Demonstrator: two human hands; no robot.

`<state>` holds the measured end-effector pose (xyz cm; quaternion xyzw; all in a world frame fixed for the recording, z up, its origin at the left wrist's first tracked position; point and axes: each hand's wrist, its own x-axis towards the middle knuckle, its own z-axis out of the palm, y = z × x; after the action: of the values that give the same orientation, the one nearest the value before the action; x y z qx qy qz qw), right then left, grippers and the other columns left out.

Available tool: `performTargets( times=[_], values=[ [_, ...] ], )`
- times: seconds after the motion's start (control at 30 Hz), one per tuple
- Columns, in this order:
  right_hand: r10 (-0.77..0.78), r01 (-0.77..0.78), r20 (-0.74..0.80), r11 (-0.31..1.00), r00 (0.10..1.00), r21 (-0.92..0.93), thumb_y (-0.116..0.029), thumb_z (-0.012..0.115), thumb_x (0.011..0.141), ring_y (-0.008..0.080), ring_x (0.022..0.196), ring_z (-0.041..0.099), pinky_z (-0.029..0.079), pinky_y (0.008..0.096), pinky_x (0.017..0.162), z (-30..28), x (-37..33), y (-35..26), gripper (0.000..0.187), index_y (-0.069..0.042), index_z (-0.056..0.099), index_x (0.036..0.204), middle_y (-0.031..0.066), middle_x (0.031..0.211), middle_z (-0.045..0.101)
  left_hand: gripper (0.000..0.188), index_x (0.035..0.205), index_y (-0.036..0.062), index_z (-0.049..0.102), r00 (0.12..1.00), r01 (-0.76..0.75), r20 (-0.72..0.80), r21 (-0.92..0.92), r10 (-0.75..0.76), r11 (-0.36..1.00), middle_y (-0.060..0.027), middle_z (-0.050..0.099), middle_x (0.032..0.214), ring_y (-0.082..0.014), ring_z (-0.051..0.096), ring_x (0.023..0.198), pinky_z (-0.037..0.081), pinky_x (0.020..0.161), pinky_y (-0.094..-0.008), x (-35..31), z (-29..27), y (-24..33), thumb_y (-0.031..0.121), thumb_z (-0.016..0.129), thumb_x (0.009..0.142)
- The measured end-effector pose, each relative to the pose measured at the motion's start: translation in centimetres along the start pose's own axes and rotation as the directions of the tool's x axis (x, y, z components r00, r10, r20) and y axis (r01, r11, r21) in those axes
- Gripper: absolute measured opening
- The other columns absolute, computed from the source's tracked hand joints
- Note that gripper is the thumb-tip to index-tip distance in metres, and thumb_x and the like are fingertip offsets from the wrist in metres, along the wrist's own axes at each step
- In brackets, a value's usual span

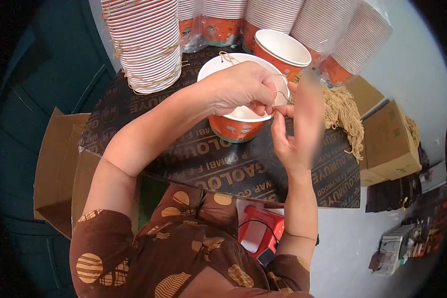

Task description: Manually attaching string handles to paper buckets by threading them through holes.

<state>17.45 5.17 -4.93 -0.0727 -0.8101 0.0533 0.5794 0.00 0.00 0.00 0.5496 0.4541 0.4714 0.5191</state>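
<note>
A round paper tub [238, 130], orange outside and white inside, stands upright on the dark printed table [243, 174] before me. A loop of thin tan cord [228, 57] hangs over its far rim. Above the tub's right rim, my left hand [243, 89] reaches across with fingers closed in a pinch on a tan cord [283, 94]. My right hand [300, 124] meets it there, thumb and fingertip pinched at the same cord beside the rim. Part of the right hand is blurred, and the fingers hide the exact point where they hold the cord.
A tall stack of nested tubs [146, 54] with cords stands at the left. Another tub [283, 47] sits behind mine, before plastic-wrapped stacks [273, 15]. A heap of tan cords [342, 111] hangs over the right edge. Cardboard boxes [390, 144] flank the table; a red stool [260, 231] is below.
</note>
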Motion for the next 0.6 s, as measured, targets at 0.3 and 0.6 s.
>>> performTargets(
  times=[0.3,0.6],
  values=[
    [-0.001,0.000,0.017,0.999,1.000,0.051,0.008,0.068,0.067,0.0288,0.098,0.051,0.044,0.0354,0.077,-0.1,0.0,-0.2,0.019,-0.002,0.062,0.082,0.0146,0.116,0.057,0.014,0.086,-0.0030,0.059,0.999,-0.013,0.045,-0.032,0.014,0.999,-0.0107,0.065,0.079,-0.0138,0.062,0.070,0.051,0.067,-0.0230,-0.2,-0.4,-0.2,0.000,0.070,0.077],
    [0.041,-0.044,0.076,0.999,0.996,0.028,0.000,0.064,0.077,0.0261,0.090,0.052,0.038,0.0378,0.082,-0.3,0.3,0.9,0.008,-0.003,0.063,0.084,0.0064,0.093,0.062,0.013,0.086,-0.0011,0.060,0.983,-0.172,0.093,0.155,0.159,0.973,-0.0073,0.066,0.083,-0.0102,0.061,0.076,0.049,0.070,-0.0238,-1.1,-0.1,0.1,-0.001,0.069,0.077]
  ],
)
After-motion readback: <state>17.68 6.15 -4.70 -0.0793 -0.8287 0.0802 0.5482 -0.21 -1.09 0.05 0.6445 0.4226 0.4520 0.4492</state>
